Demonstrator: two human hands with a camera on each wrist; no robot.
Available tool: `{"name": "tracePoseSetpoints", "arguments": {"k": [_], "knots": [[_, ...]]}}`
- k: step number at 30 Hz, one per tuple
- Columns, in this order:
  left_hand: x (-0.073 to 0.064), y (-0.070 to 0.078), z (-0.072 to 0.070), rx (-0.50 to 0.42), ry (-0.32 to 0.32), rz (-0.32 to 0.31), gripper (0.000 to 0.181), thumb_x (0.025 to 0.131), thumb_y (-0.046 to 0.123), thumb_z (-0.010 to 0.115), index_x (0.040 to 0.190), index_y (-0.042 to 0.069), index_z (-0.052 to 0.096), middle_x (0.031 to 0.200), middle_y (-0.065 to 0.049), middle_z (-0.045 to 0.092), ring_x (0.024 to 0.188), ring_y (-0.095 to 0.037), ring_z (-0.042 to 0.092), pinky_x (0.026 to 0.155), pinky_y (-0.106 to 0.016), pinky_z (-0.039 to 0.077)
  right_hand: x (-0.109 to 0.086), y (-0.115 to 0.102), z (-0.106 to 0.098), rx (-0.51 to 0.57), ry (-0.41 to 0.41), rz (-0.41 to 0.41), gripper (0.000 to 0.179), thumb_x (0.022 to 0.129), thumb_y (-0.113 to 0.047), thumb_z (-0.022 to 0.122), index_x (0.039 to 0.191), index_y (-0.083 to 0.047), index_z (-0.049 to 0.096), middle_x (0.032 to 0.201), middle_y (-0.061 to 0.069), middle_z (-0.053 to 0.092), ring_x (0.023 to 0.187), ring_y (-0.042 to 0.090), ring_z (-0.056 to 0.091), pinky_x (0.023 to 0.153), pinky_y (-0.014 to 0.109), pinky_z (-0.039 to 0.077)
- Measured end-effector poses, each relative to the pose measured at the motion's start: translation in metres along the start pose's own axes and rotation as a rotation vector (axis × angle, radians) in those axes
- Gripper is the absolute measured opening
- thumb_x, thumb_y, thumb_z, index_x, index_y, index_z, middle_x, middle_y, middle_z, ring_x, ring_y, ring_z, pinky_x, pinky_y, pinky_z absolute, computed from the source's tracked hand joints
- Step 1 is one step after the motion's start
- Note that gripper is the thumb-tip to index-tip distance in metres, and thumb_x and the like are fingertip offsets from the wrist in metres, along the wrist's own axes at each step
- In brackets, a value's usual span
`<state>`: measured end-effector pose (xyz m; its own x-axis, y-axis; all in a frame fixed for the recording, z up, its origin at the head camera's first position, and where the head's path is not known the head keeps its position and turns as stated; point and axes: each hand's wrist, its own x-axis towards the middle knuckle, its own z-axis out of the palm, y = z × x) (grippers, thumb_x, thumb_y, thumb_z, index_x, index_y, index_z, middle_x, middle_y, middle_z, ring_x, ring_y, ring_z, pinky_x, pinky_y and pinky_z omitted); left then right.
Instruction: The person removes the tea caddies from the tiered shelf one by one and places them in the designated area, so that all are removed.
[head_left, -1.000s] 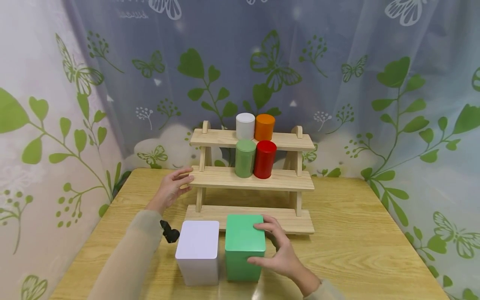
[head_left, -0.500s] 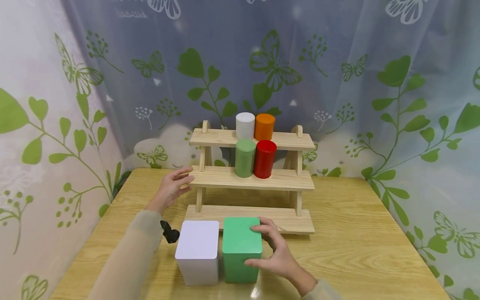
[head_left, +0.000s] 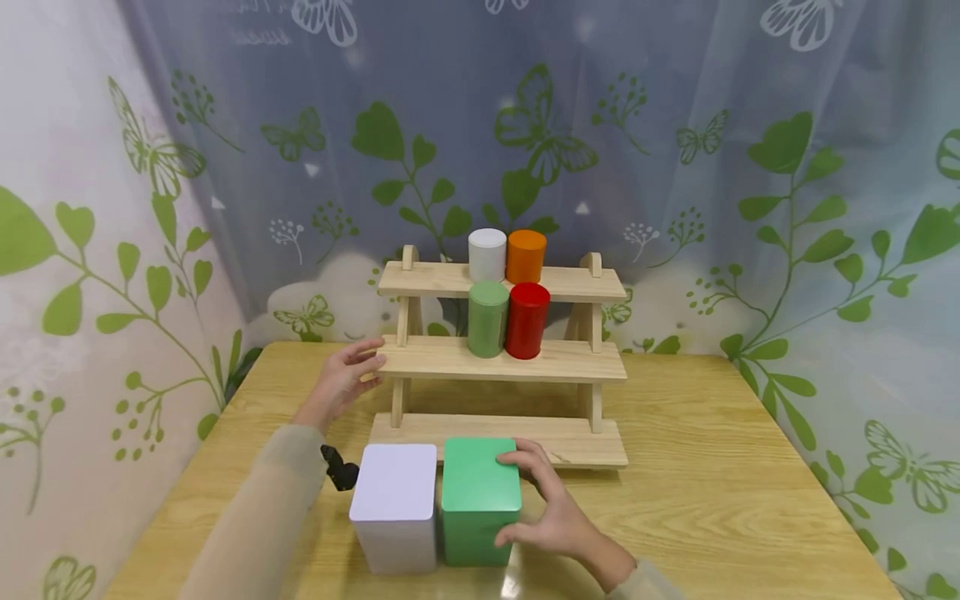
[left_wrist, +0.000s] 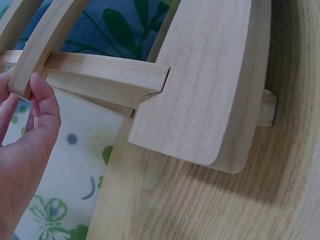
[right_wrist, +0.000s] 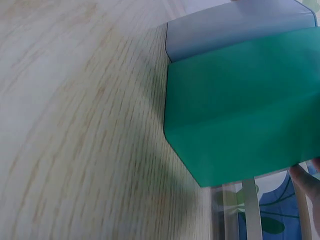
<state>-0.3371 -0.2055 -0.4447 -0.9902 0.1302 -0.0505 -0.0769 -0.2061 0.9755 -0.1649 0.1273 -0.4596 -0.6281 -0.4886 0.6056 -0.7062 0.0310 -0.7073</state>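
Observation:
My left hand (head_left: 343, 382) pinches the left end of the middle board of a three-tier wooden display stand (head_left: 420, 358); the left wrist view shows thumb and fingers around that board end (left_wrist: 22, 82). A green rectangular tin (head_left: 480, 479) stands upright on the table, before the stand's lowest board. Around its right side curls my right hand (head_left: 551, 508), fingers at the far edge and thumb at the near side. Close by on the left is a white rectangular tin (head_left: 395, 492) of similar size, a narrow gap between their lids in the head view.
A white round tin (head_left: 487, 257) and an orange one (head_left: 527, 258) sit on the top board. Below them, a light green round tin (head_left: 487, 321) and a red one (head_left: 528, 321) share the middle board. Patterned curtains surround the wooden table (head_left: 720, 467).
The green tin has slid left toward the white tin, with my right hand moving along with it. My left hand keeps its place at the stand. The head view has tilted slightly.

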Motion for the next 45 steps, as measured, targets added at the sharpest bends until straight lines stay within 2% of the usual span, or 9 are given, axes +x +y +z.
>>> {"name": "tracePoseSetpoints", "arguments": {"k": [5,8,12,20,27,30,37,42,45], "knots": [[0.004,-0.008,0.0,-0.014,0.022,0.02,0.049,0.088,0.008,0.064,0.133,0.0,0.046,0.118,-0.006,0.041,0.092,-0.015,0.046,0.075,-0.03,0.051,-0.003,0.008,-0.007,0.019,0.004,-0.092,0.092,0.068,-0.032,0.08,0.132,0.013,0.032,0.13,0.031,0.033,0.123,0.024,0.038,0.098,0.036,0.04],[0.005,-0.009,-0.001,-0.002,0.025,0.025,0.049,0.088,0.009,0.064,0.133,0.001,0.046,0.119,-0.006,0.041,0.093,-0.016,0.045,0.075,-0.03,0.05,-0.003,0.016,-0.011,0.045,0.008,-0.164,0.094,0.069,-0.031,0.08,0.132,0.017,0.03,0.13,0.031,0.034,0.122,0.03,0.041,0.096,0.039,0.042],[0.005,-0.008,-0.001,-0.007,0.04,0.012,0.047,0.089,0.007,0.063,0.132,0.002,0.047,0.118,-0.007,0.041,0.093,-0.016,0.045,0.075,-0.03,0.05,-0.002,0.022,-0.018,0.068,0.018,-0.198,0.091,0.071,-0.028,0.08,0.13,0.019,0.029,0.128,0.032,0.036,0.116,0.034,0.046,0.093,0.038,0.044],[0.005,-0.008,-0.001,-0.014,0.055,0.011,0.044,0.089,0.006,0.063,0.13,0.003,0.049,0.113,-0.007,0.041,0.091,-0.017,0.044,0.073,-0.03,0.05,-0.005,0.031,-0.031,0.103,0.051,-0.151,0.085,0.077,-0.028,0.075,0.131,0.018,0.029,0.128,0.032,0.04,0.111,0.041,0.048,0.087,0.045,0.047],[0.005,-0.008,-0.001,-0.006,0.044,0.008,0.045,0.089,0.007,0.062,0.132,0.003,0.048,0.115,-0.007,0.039,0.094,-0.017,0.043,0.074,-0.03,0.05,-0.005,0.035,-0.044,0.091,0.125,-0.106,0.082,0.078,-0.028,0.073,0.133,0.015,0.03,0.123,0.035,0.042,0.107,0.042,0.05,0.084,0.043,0.048],[0.005,-0.008,-0.001,-0.013,0.043,0.007,0.046,0.089,0.008,0.062,0.132,0.003,0.047,0.113,-0.007,0.04,0.092,-0.017,0.044,0.074,-0.03,0.05,-0.002,0.034,-0.049,0.063,0.147,-0.094,0.075,0.08,-0.018,0.073,0.134,0.014,0.031,0.122,0.034,0.044,0.106,0.043,0.05,0.084,0.042,0.048],[0.005,-0.008,0.0,-0.006,0.026,0.013,0.05,0.089,0.01,0.063,0.135,0.002,0.044,0.114,-0.006,0.039,0.092,-0.015,0.044,0.076,-0.03,0.05,0.008,0.019,-0.057,-0.003,0.2,-0.059,0.058,0.075,0.023,0.061,0.127,0.019,0.035,0.118,0.031,0.048,0.101,0.041,0.052,0.081,0.039,0.049],[0.006,-0.009,-0.001,-0.016,0.02,0.016,0.05,0.09,0.009,0.061,0.136,0.002,0.042,0.116,-0.005,0.038,0.093,-0.014,0.043,0.076,-0.031,0.05,0.016,0.01,-0.06,-0.036,0.244,-0.016,0.053,0.073,0.029,0.055,0.122,0.021,0.038,0.113,0.032,0.051,0.098,0.042,0.053,0.078,0.042,0.05],[0.006,-0.01,-0.001,-0.018,0.033,0.015,0.049,0.09,0.008,0.062,0.135,0.002,0.044,0.116,-0.006,0.038,0.092,-0.015,0.043,0.075,-0.03,0.05,0.019,0.01,-0.063,-0.059,0.267,0.028,0.048,0.076,0.026,0.056,0.122,0.019,0.041,0.114,0.027,0.053,0.097,0.044,0.052,0.078,0.039,0.05]]}}
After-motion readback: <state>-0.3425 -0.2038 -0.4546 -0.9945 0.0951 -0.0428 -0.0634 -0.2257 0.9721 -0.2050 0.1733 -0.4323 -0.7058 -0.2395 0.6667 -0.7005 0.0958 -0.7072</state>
